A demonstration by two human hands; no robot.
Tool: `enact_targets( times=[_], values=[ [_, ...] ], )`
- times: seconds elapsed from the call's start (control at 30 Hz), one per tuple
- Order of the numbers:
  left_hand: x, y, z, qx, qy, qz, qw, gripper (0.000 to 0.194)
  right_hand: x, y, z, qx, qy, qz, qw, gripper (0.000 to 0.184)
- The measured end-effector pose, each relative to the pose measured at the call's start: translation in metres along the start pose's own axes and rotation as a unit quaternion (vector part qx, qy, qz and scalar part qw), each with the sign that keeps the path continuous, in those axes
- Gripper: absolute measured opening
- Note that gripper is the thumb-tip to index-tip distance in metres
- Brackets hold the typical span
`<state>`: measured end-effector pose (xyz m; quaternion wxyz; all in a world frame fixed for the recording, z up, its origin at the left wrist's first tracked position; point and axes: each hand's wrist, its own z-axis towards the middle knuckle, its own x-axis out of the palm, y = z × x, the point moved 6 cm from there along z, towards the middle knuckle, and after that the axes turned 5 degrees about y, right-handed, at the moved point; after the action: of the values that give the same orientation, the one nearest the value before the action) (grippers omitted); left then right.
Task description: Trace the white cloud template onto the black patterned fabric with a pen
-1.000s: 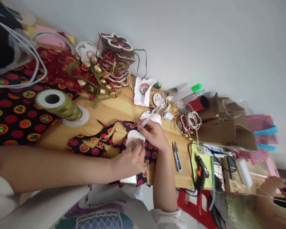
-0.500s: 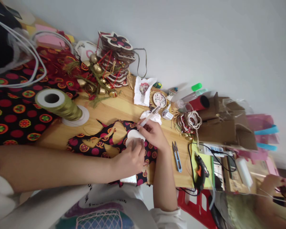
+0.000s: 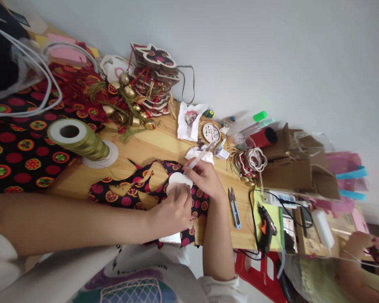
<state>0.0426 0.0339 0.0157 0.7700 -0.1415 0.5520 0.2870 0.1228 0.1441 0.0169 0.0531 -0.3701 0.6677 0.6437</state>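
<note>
My right hand (image 3: 205,181) is closed around a slim, clear-barrelled pen (image 3: 198,160), whose lower end is at the edge of a white scalloped template (image 3: 177,180). That template lies on a piece of black patterned fabric (image 3: 135,193) with cut-out gaps. With bent fingers pressed together, my left hand (image 3: 173,210) grips the template's near side and holds it down against the cloth. The fingertips partly cover the template. Under my left wrist a small whitish piece (image 3: 170,238) shows at the table edge.
A green ribbon spool (image 3: 82,141) stands to the left. Blue thread snips (image 3: 234,208) and a glue gun (image 3: 265,229) lie to the right. Stacked ornaments (image 3: 158,75) and bells (image 3: 129,90) are at the back. Another person's hand (image 3: 363,244) is at far right.
The pen and my right hand have shifted very slightly to the right along the template's edge. My left hand stays in place on the template.
</note>
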Motion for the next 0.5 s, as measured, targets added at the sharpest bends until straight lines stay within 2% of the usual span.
enact_targets(
  times=[0.5],
  values=[
    [0.0012,-0.001,-0.0005,0.005,0.005,0.004,1.0,0.052,0.0041,0.0005,0.0006,-0.019,-0.006,-0.002,1.0,0.017]
  ],
)
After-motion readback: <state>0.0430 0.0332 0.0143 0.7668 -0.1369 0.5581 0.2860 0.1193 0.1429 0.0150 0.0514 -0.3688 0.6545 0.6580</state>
